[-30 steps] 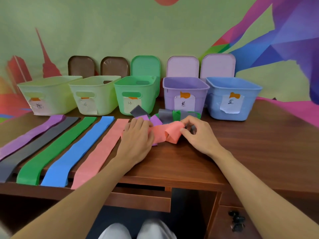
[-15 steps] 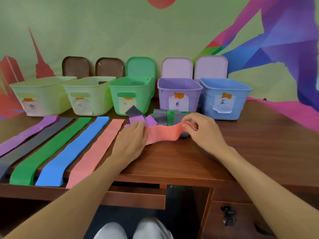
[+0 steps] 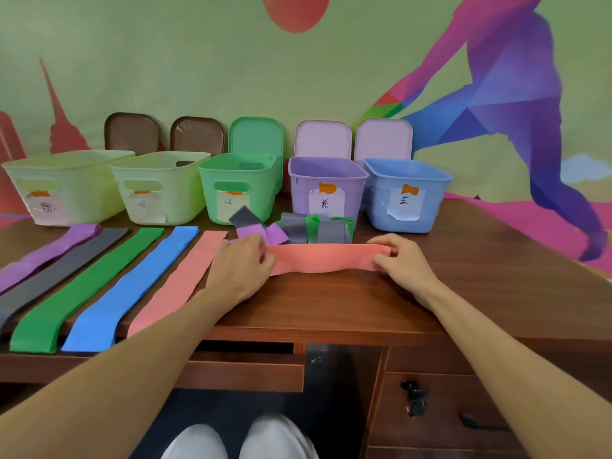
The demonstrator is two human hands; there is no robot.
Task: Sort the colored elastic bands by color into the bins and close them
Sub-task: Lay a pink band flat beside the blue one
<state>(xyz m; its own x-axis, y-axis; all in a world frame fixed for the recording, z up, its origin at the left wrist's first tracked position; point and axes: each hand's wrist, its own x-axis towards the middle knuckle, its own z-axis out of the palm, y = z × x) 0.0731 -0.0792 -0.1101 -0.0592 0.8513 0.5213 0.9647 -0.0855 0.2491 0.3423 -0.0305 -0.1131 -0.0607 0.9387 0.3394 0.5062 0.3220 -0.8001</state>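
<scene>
Stretching across the middle of the desk (image 3: 331, 306), a salmon-pink band (image 3: 324, 260) runs flat between the two hands on my feed. The left hand (image 3: 240, 271) has its fingers curled over the band's left end. The right hand (image 3: 404, 263) pinches the right end between thumb and fingertips, so both are clamped on it. I think the band's lower edge lies on the wood, though the wide lens leaves that unclear.

Just behind the band, toward the back edge, I see a loose heap (image 3: 298, 230) of grey, purple and green bands.

Five open-topped bins line the back edge, each with a paper label on its front. From the left corner they are the first pale bin (image 3: 82, 187), the second pale bin (image 3: 178, 190), the green bin (image 3: 258, 190), the purple bin (image 3: 298, 190) and the blue bin (image 3: 430, 193). Lids lean upright against the painted wall behind them: the left brown lid (image 3: 132, 132), the right brown lid (image 3: 198, 134), the green lid (image 3: 256, 135), the left lilac lid (image 3: 323, 139) and the right lilac lid (image 3: 384, 137).

On the left part of the desk, five bands lie flat side by side, reaching from near the bins to the front edge. They are the purple strip (image 3: 49, 253), the grey strip (image 3: 63, 270), the green strip (image 3: 89, 286), the blue strip (image 3: 132, 286) and the pink strip (image 3: 185, 279), which lies just beside the left hand.

Below the front edge I can make out a drawer (image 3: 238, 372) and, to its right, a bunch of keys (image 3: 412, 399).
</scene>
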